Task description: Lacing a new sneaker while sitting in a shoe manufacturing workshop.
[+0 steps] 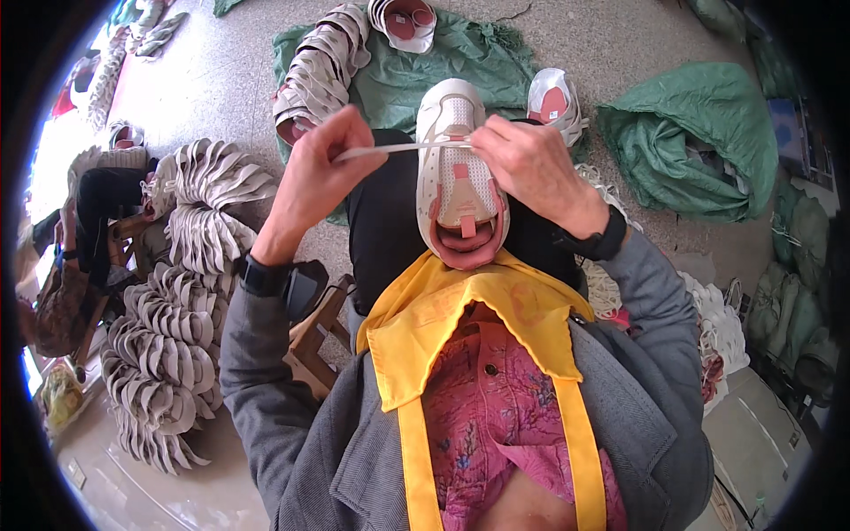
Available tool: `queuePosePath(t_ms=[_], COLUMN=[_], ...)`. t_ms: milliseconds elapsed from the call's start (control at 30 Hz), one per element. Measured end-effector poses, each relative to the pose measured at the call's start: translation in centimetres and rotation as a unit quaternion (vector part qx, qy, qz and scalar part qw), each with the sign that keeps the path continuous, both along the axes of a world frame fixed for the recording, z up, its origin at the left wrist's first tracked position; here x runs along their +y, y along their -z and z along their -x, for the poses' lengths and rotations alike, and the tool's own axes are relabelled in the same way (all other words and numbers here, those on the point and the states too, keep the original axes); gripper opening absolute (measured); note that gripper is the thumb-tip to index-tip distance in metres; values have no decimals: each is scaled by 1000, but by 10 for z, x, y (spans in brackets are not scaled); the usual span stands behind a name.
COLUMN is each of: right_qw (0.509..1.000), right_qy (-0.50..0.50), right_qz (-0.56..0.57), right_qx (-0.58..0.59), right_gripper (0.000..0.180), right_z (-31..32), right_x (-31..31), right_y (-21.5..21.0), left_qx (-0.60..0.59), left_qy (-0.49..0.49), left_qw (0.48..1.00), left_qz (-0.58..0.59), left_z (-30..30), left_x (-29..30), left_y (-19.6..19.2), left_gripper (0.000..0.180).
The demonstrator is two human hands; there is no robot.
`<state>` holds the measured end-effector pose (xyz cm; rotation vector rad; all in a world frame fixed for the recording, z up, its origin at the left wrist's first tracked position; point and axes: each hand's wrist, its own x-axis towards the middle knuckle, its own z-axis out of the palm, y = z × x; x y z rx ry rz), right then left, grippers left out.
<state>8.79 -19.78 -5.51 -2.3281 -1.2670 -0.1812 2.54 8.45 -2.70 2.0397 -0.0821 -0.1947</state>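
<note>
Between the black-trousered knees (379,190), a white shoe (462,190) is being steadied, its toe pointing outward and its pink-lined heel nearest a yellow apron (425,305). Across its forefoot, a flat white lace (403,146) is being held taut, one stretch being pinched by the left hand (329,164) between thumb and curled fingers, the other by the right hand (529,164) with fingertips pressed together; whether the upper is also being touched by the right hand cannot be told. By its look, something light is being handled, with a soft, yielding collar and firmer toe, so steadying is being best served along the sides; the lace is being judged limp, best gripped flat near the eyelets.
</note>
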Motion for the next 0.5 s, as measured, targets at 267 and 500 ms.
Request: queuePosePath(t_ms=[267, 500], right_qw=[999, 985], right_qy=[41, 120], right_qz=[3, -45], right_qx=[24, 112], right_gripper=[9, 9], right_z=[17, 17], right_x=[-37, -74], right_y=[-9, -13], left_qx=[-88, -31], left_qy=[42, 19], left_qw=[987, 985], left_qz=[-127, -168], left_z=[36, 42], left_x=[-5, 14], left_y=[6, 0], left_gripper=[15, 15])
